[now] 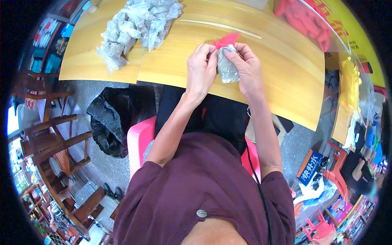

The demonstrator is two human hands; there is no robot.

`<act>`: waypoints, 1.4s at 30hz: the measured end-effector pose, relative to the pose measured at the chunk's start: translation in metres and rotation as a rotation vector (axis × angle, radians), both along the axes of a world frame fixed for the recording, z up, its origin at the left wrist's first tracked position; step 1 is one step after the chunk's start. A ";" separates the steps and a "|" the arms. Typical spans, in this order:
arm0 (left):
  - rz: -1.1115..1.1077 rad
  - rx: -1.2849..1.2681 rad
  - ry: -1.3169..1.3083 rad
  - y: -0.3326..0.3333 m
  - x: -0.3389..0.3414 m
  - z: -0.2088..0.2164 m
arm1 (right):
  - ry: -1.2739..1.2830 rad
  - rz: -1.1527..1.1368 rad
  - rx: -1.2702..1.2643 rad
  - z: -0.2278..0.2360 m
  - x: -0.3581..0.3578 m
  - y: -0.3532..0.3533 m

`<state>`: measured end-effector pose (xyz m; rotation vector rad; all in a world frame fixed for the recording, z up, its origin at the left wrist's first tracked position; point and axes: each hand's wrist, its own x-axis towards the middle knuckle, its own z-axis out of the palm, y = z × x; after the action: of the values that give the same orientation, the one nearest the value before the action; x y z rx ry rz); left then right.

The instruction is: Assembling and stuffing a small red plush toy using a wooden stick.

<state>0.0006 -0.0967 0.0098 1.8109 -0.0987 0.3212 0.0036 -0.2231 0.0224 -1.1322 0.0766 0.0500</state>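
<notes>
Over the near edge of the wooden table [281, 77], both hands meet around a small red fabric piece, perhaps a pouch [227, 40], and a small clear packet with greyish contents [228, 70]. My left hand [200, 69] pinches the left edge of the red fabric between thumb and fingers. My right hand [250, 70] grips the packet's upper part, its thumb lying across the front and its fingers behind. The packet hangs below the red fabric; whether its top is inside the fabric, I cannot tell. Similar clear packets [132, 28] lie heaped at the far left.
At the far right, a clear bin [341, 30] holds red fabric pieces [304, 20]. A thin pale strip [220, 27] lies across the table beyond my hands. Below the table's left side stands a black plastic bag [108, 122]. Wooden chairs [57, 139] stand farther left.
</notes>
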 end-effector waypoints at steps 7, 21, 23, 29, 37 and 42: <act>-0.028 0.115 -0.086 -0.006 -0.013 0.006 | -0.192 -0.112 -0.744 0.003 0.002 -0.001; -0.030 0.167 -0.158 -0.018 -0.023 0.010 | -0.333 -0.297 -1.038 -0.003 0.016 -0.002; -0.042 0.062 -0.082 -0.018 -0.031 0.018 | -0.298 -0.249 -0.963 -0.005 0.016 -0.007; 0.031 0.329 -0.319 -0.010 -0.012 0.009 | -0.275 -0.210 -0.965 0.006 0.005 -0.001; 0.005 0.219 -0.150 -0.010 -0.004 0.004 | -0.124 -0.019 -0.585 0.003 -0.009 -0.014; -0.008 0.089 -0.111 -0.005 0.000 -0.004 | -0.336 -0.083 -0.835 0.010 -0.018 -0.005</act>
<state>0.0007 -0.1015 0.0063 1.8793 -0.2007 0.4177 -0.0144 -0.2279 0.0320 -1.9536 -0.1733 -0.2703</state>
